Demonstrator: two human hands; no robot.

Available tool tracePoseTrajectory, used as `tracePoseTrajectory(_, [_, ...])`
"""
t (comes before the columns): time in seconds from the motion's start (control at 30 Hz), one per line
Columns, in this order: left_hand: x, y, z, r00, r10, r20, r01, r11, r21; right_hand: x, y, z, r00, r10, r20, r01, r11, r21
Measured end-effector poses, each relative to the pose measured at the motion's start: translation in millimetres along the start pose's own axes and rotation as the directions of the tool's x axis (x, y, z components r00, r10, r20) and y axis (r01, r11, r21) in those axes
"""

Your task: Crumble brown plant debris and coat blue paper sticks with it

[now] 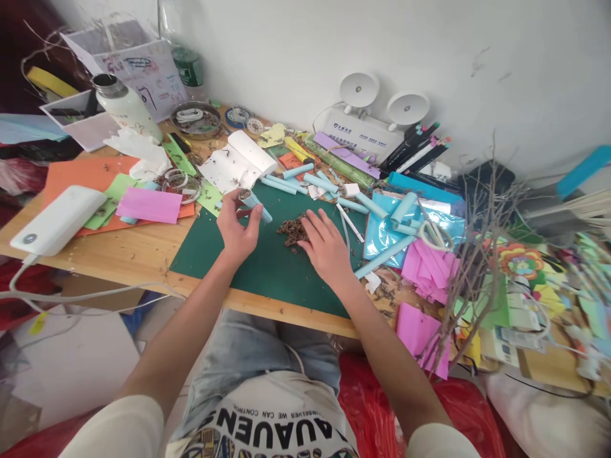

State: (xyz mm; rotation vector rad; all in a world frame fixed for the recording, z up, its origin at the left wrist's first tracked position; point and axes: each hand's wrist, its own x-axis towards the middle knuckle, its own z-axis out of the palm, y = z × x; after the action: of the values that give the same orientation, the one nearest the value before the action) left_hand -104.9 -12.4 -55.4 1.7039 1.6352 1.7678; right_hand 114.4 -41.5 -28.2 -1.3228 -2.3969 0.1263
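My left hand (238, 232) is closed around a light blue paper tube (258, 208), whose near end shows dark brown bits at its mouth. Over the green cutting mat (281, 273), my right hand (325, 245) lies with its fingers stretched out at the right side of a small heap of brown dry crumbs (290, 232). Its fingertips touch or cover the heap's edge, and what lies beneath them is hidden. Several more light blue paper tubes (298, 170) are scattered just behind the mat, beside a roll of white paper (252, 152).
At left lie a white power bank (58, 219) with a cable, and a pink paper (149, 205). An uncapped white bottle (125, 105) stands behind. On the right are scissors (435, 235), pink paper strips (429, 267) and upright twigs (482, 273). A twin-lamp emergency light (363, 130) leans against the wall.
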Motion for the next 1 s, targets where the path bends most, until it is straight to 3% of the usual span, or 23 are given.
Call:
tracePoseTrajectory(0.07, [-2,1,1.5,1.0,0.012,0.029,-0.012,1.0,-0.004,-25,-3,-12,0.983,0.141,-0.114,-0.14,0.99,0.019])
tracePoseTrajectory(0.17, [-5,3,2.2,0.997,0.027,0.069,-0.027,1.0,-0.003,-64,-15,-18,0.907,0.384,-0.171,-0.398,0.916,-0.053])
tracePoseTrajectory(0.27, [-7,4,2.3,0.995,0.031,0.091,-0.032,0.999,0.007,-75,-19,-8,0.895,0.432,-0.107,-0.442,0.892,-0.092])
tracePoseTrajectory(0.43, [-8,4,3.7,0.992,0.035,0.119,-0.035,0.999,-0.002,-34,-5,9,0.922,0.383,-0.062,-0.37,0.915,0.159])
tracePoseTrajectory(0.6, [-10,4,6.0,0.989,0.03,0.143,-0.03,1.0,-0.005,12,21,9,0.868,0.451,-0.207,-0.33,0.836,0.438])
tracePoseTrajectory(0.7, [-11,4,7.3,0.988,0.034,0.149,-0.035,0.999,0.006,35,38,14,0.909,0.409,-0.077,-0.287,0.75,0.596])
tracePoseTrajectory(0.87, [-12,5,6.8,0.987,0.043,0.152,-0.041,0.999,-0.016,43,43,30,0.945,0.327,-0.011,-0.212,0.637,0.742])
tracePoseTrajectory(1.0, [-12,7,6.4,0.984,0.042,0.172,-0.044,0.999,0.007,42,42,39,0.915,0.399,-0.053,-0.197,0.558,0.806])
